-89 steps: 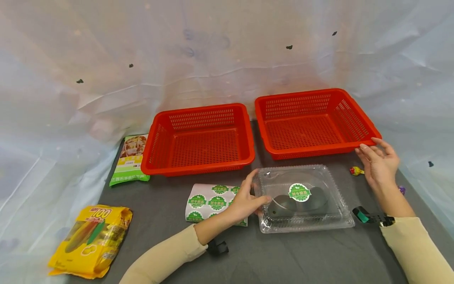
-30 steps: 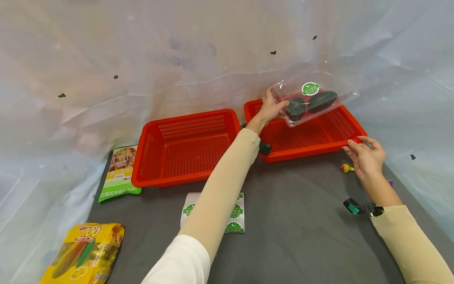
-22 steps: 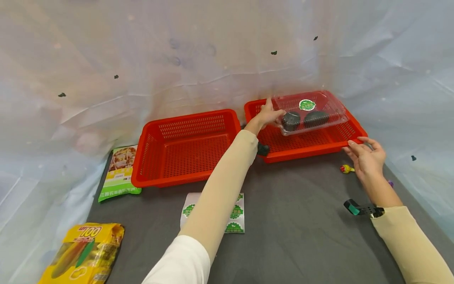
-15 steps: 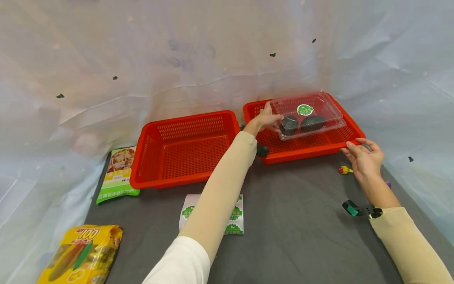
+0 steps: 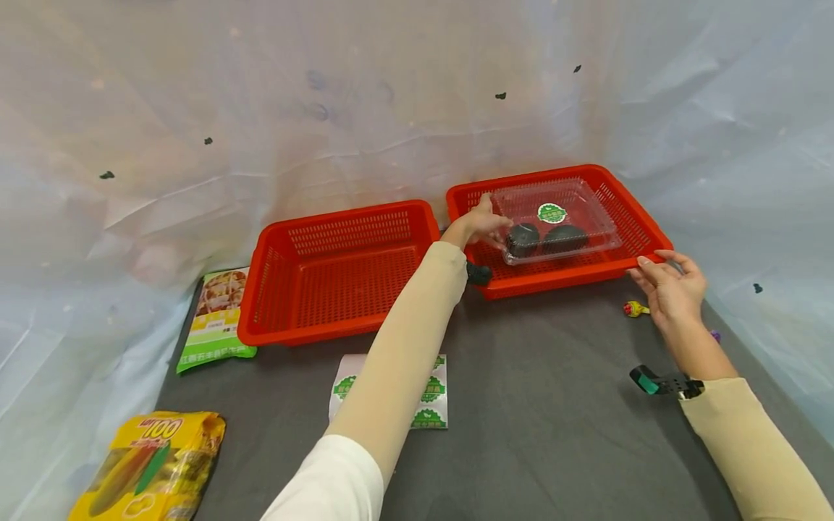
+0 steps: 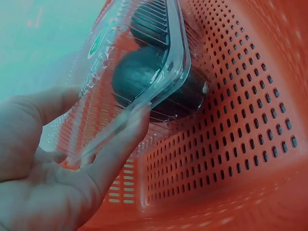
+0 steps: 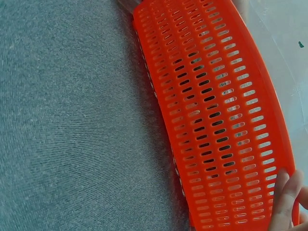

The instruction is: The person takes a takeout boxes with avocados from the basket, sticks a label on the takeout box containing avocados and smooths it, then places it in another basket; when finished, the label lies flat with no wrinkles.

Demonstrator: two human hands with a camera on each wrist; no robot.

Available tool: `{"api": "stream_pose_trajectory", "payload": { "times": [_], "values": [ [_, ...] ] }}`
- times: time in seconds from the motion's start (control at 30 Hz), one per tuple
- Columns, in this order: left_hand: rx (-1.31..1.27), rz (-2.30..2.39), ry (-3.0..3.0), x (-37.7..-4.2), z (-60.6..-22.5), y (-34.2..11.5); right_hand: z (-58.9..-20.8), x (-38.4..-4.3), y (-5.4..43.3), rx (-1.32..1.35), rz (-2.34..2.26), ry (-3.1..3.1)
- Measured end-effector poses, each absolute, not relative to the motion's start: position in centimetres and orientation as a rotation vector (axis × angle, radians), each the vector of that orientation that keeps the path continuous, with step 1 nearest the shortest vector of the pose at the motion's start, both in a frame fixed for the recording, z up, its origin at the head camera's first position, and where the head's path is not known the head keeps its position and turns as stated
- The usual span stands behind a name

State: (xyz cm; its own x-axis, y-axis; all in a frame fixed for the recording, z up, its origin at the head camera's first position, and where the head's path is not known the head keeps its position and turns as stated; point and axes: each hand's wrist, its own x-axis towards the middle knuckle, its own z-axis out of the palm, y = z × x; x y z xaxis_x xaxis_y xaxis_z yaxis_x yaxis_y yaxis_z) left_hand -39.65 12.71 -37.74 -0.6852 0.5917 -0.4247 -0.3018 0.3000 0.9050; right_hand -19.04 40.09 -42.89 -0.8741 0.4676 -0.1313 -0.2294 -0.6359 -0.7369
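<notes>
A clear plastic clamshell box (image 5: 521,202) with a green round label sits tilted inside the right red basket (image 5: 554,276). Two dark green rounded fruits (image 5: 565,238), avocado-like, show through its lid. My left hand (image 5: 483,223) grips the box's left edge. In the left wrist view, that hand (image 6: 53,192) has its thumb on the lid side and fingers under the rim; the box (image 6: 178,57) slants close to the basket's perforated floor (image 6: 231,120). My right hand (image 5: 676,293) pinches the basket's front right rim; the right wrist view shows its fingers (image 7: 287,195) over that rim.
Another red basket (image 5: 352,327) stands to the left. A green food packet (image 5: 218,318) lies beside it, a yellow snack bag (image 5: 146,467) nearer the front left. A label sheet (image 5: 430,405) lies partly under my left forearm. A lollipop (image 5: 635,309) is near my right hand.
My left hand has lifted the box off the table, carried it over the right basket and lowered it inside, shifting slightly left and nearer. My right hand has kept hold of the rim.
</notes>
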Motion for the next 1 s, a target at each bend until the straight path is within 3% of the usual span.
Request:
{"api": "stream_pose_trajectory", "payload": {
  "times": [1.0],
  "values": [
    [0.135,1.36,1.802,-39.9,-38.4,12.4,-43.0,-19.1,39.2,-0.428,2.499,-1.068]
  ]
}}
